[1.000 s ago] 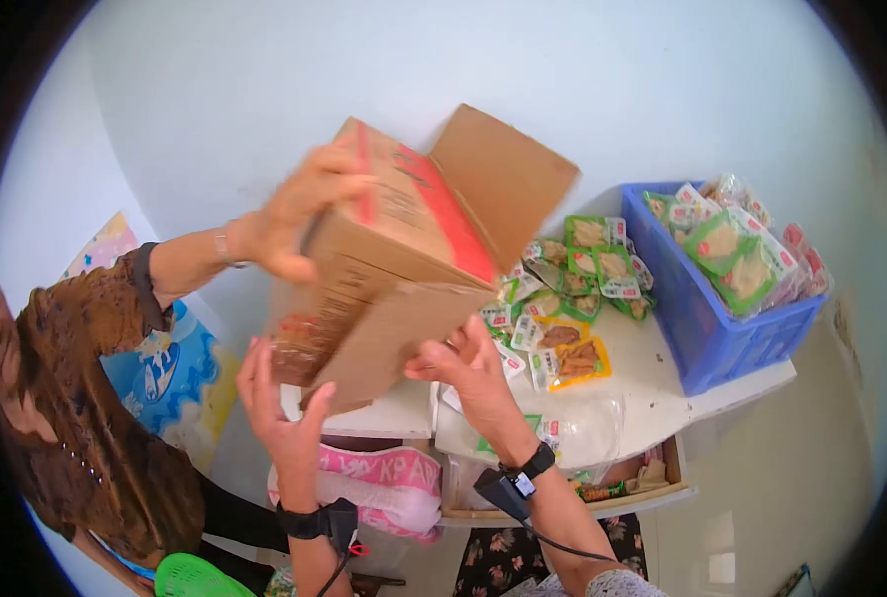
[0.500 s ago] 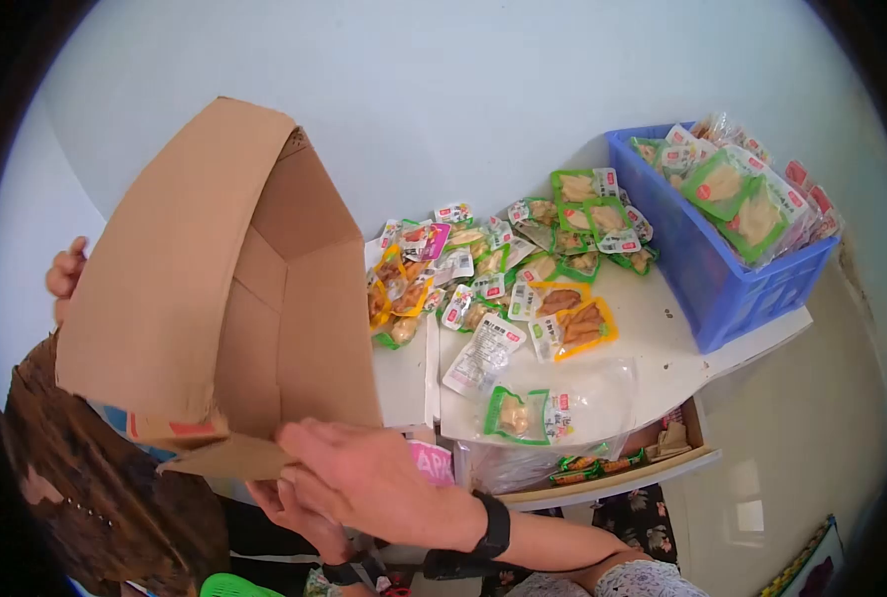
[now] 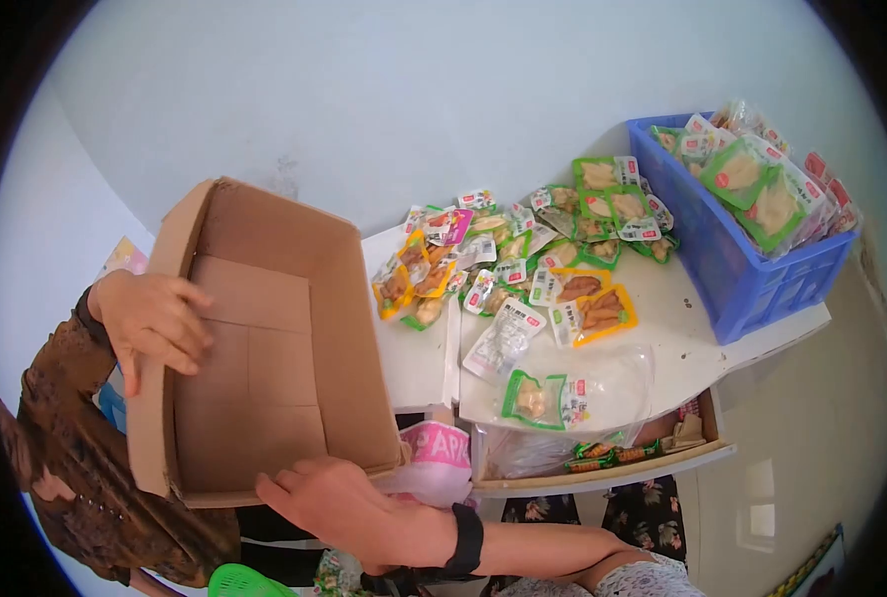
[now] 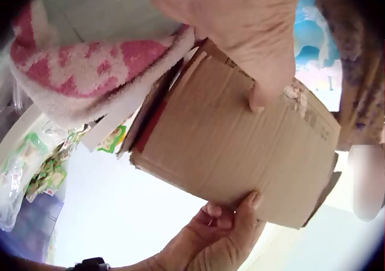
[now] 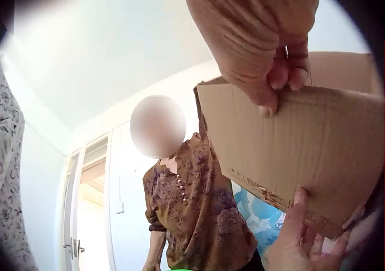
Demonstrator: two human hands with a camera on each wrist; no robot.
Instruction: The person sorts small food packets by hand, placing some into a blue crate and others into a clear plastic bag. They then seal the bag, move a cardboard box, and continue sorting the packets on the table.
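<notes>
An open cardboard box (image 3: 264, 289) is held tilted at the left, its inside facing the head camera. My right hand (image 3: 339, 507) pinches the rim of its near side, thumb outside, as the right wrist view shows. Below it, my left hand (image 5: 301, 241) grips the lower edge, thumb flat on the outer cardboard; the head view hides this hand. Another person's hand (image 3: 160, 323) rests over the box's left rim. No contents show inside the box.
Several food packets (image 3: 503, 239) lie piled on the white table (image 3: 653, 298), right of the box. A blue crate (image 3: 752, 269) full of packets stands at its right end. Under the tabletop an open drawer (image 3: 603, 473) juts out beside a pink-and-white towel (image 3: 434, 458).
The box has turned and come down, so its inside now faces the camera. My right hand has moved left onto its near rim. The other person's hand now lies over the left rim.
</notes>
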